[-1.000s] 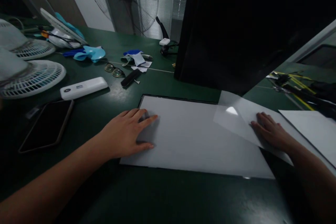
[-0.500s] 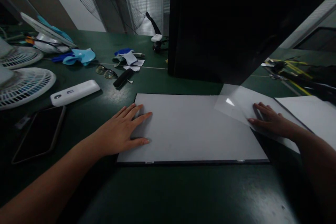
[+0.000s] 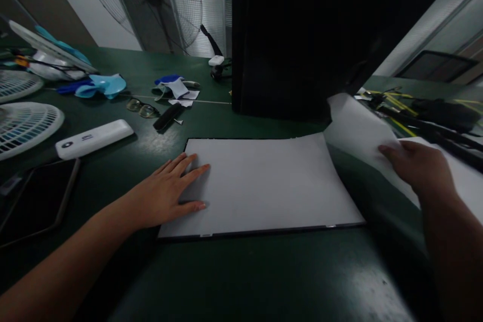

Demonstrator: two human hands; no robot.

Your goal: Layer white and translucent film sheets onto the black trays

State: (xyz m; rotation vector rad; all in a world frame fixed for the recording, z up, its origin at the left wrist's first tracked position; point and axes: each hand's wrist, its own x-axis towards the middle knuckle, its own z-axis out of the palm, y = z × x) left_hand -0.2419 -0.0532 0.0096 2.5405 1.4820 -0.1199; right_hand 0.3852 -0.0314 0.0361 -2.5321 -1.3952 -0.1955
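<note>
In the head view, the left hand (image 3: 166,193) lies flat and spread, palm down, on the near left corner of a white panel (image 3: 264,181) that rests on the dark green tabletop (image 3: 241,271); its fingers are splayed and grip nothing, only pressing on the panel's surface; the panel sits square in front of the person, a thin dark edge showing along its near side. The right hand (image 3: 418,168) is curled around the edge of a thin translucent sheet (image 3: 354,128), holding it lifted clear of the panel's right end; the sheet bends upward and to the right, its far corner raised toward a tall black screen (image 3: 302,35) standing behind the panel. To the left of the left hand lie a white oblong device (image 3: 94,138), a dark phone (image 3: 33,201), a pair of glasses (image 3: 141,107) and white fan grilles (image 3: 26,123); another white panel (image 3: 464,181) lies beyond the right hand.
</note>
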